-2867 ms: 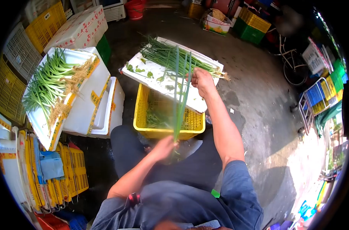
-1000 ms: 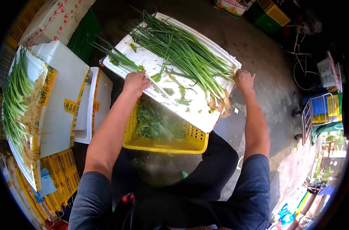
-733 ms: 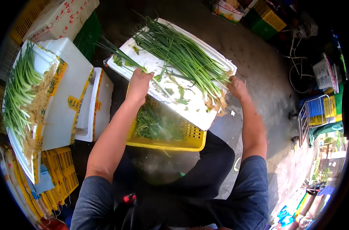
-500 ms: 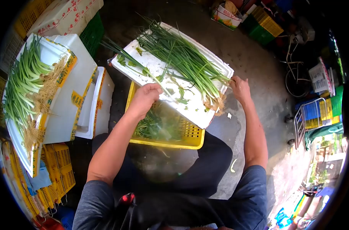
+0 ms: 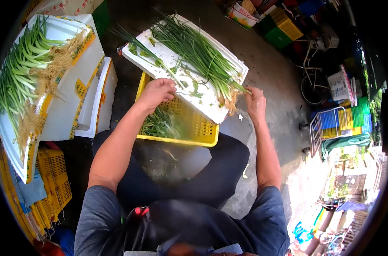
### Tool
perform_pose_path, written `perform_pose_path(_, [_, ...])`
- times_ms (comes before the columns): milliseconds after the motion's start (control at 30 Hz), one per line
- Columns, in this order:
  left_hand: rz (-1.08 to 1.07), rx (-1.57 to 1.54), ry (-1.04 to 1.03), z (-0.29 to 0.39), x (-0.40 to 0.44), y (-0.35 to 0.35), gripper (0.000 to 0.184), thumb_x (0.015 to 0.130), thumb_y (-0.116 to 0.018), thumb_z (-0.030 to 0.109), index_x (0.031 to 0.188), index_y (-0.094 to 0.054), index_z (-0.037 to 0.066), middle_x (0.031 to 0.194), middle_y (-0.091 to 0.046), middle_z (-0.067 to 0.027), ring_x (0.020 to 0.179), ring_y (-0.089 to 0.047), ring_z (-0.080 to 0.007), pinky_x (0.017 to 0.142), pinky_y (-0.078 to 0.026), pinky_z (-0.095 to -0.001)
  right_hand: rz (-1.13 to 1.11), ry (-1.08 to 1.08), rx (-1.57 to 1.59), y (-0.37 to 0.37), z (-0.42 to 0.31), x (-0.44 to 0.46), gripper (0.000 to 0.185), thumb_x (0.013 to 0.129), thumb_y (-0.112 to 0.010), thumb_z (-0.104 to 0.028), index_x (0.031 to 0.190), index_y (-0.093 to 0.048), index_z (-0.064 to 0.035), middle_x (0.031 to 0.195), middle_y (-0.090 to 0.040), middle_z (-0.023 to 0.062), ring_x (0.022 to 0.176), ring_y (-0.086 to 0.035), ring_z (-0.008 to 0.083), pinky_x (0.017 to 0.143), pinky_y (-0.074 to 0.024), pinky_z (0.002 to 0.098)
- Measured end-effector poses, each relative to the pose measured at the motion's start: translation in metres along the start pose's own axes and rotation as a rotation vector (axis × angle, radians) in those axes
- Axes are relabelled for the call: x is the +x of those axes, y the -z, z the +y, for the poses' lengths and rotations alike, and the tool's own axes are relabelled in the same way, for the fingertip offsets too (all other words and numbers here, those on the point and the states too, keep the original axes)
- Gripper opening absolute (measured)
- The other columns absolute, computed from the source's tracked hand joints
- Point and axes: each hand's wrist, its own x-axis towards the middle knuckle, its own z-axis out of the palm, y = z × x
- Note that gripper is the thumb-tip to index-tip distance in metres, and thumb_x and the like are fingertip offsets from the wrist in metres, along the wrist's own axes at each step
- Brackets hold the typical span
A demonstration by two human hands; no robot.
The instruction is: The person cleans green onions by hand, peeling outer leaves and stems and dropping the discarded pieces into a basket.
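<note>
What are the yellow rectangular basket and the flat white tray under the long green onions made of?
The yellow rectangular basket looks like hard, slightly shiny plastic: its walls have neat, even holes. The flat white tray is probably matte foam, since it's thick-edged and chalky white, though the glare makes it hard to be sure.

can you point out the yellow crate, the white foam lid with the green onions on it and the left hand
yellow crate (image 5: 181,141): head view, near rim
white foam lid (image 5: 212,110): head view, bare surface near its lower corner
left hand (image 5: 157,92): head view, back of hand
</note>
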Motion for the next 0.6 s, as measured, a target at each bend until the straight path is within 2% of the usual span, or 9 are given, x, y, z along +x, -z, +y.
perform_pose_path(67, [0.0,-0.019,0.011,0.005,-0.005,-0.002,0.03,0.098,-0.061,0.028,0.119,-0.06,0.007,0.106,-0.068,-0.0046,0.083,-0.064,-0.0124,0.076,-0.051,-0.027,0.128,-0.078,0.114,0.007,-0.025,-0.007,0.019,0.087,-0.067,-0.011,0.104,-0.07,-0.0022,0.093,-0.07,0.017,0.088,-0.066,0.0306,0.082,-0.0509,0.0372])
perform_pose_path(100, [-0.008,-0.023,0.007,0.006,-0.008,-0.003,0.03,0.098,-0.061,0.028,0.119,-0.06,0.006,0.106,-0.068,-0.0047,0.083,-0.064,-0.0125,0.076,-0.051,-0.0272,0.207,0.093,-0.052,0.007,-0.031,-0.014,0.018,0.089,-0.067,-0.009,0.105,-0.069,-0.0003,0.087,-0.068,0.013,0.083,-0.065,0.0231,0.078,-0.0501,0.0336])
perform_pose_path(200, [-0.035,-0.014,0.004,0.008,-0.011,-0.005,0.03,0.098,-0.06,0.028,0.12,-0.06,0.007,0.106,-0.068,-0.0051,0.084,-0.064,-0.0123,0.076,-0.051,-0.0269,0.145,-0.12,0.18,-0.002,-0.044,-0.041,0.017,0.091,-0.065,-0.009,0.105,-0.068,0.0005,0.084,-0.067,0.0066,0.08,-0.062,0.0129,0.074,-0.0497,0.0288])
perform_pose_path(233, [-0.037,-0.017,0.002,0.01,-0.011,-0.005,0.03,0.098,-0.06,0.028,0.12,-0.061,0.007,0.106,-0.067,-0.005,0.083,-0.064,-0.012,0.075,-0.051,-0.0268,0.133,-0.289,0.225,0.009,-0.058,-0.047,0.016,0.093,-0.063,-0.008,0.105,-0.068,0.0021,0.084,-0.065,0.0027,0.076,-0.059,0.0076,0.071,-0.0492,0.0249])
perform_pose_path(333, [-0.046,-0.011,-0.012,0.008,-0.011,-0.005,0.029,0.098,-0.061,0.029,0.119,-0.063,0.008,0.101,-0.067,-0.0032,0.078,-0.063,-0.0102,0.073,-0.051,-0.025,0.259,-0.438,0.623,0.023,-0.097,-0.069,0.018,0.094,-0.063,-0.007,0.109,-0.067,0.0034,0.085,-0.065,0.0019,0.075,-0.058,0.0061,0.069,-0.0481,0.0218])
perform_pose_path(367, [-0.06,0.002,-0.006,0.008,-0.01,-0.007,0.029,0.098,-0.061,0.029,0.118,-0.064,0.008,0.1,-0.067,-0.0028,0.078,-0.063,-0.0099,0.072,-0.051,-0.0246,0.19,-0.436,0.712,0.016,-0.104,-0.079,0.02,0.095,-0.062,-0.006,0.11,-0.066,0.0056,0.086,-0.064,0.0024,0.075,-0.059,0.0075,0.069,-0.0478,0.0219])
perform_pose_path(467, [-0.111,0.032,0.01,0.001,-0.012,-0.013,0.025,0.098,-0.061,0.028,0.111,-0.066,0.007,0.093,-0.067,-0.0017,0.075,-0.062,-0.0097,0.067,-0.05,-0.0243,0.009,-0.553,0.744,-0.016,-0.107,-0.115,0.017,0.093,-0.063,-0.005,0.108,-0.068,0.0031,0.084,-0.064,0.0025,0.076,-0.058,0.0074,0.068,-0.0447,0.0212])
perform_pose_path(533, [-0.142,0.06,0.034,-0.009,-0.012,-0.017,0.025,0.098,-0.062,0.028,0.109,-0.066,0.007,0.091,-0.067,-0.0016,0.073,-0.062,-0.01,0.065,-0.05,-0.0248,0.053,-0.436,0.648,-0.034,-0.117,-0.141,0.017,0.092,-0.063,-0.003,0.107,-0.068,0.0029,0.088,-0.065,0.0043,0.08,-0.058,0.0085,0.072,-0.046,0.0231])
perform_pose_path(600, [-0.166,0.188,0.118,-0.017,-0.015,-0.023,0.03,0.095,-0.065,0.034,0.104,-0.065,0.005,0.088,-0.066,-0.0026,0.072,-0.062,-0.0116,0.062,-0.051,-0.0266,-0.083,-0.561,0.687,-0.043,-0.138,-0.163,0.02,0.09,-0.065,-0.004,0.109,-0.068,0.0024,0.096,-0.067,0.008,0.086,-0.06,0.0117,0.077,-0.0481,0.0255])
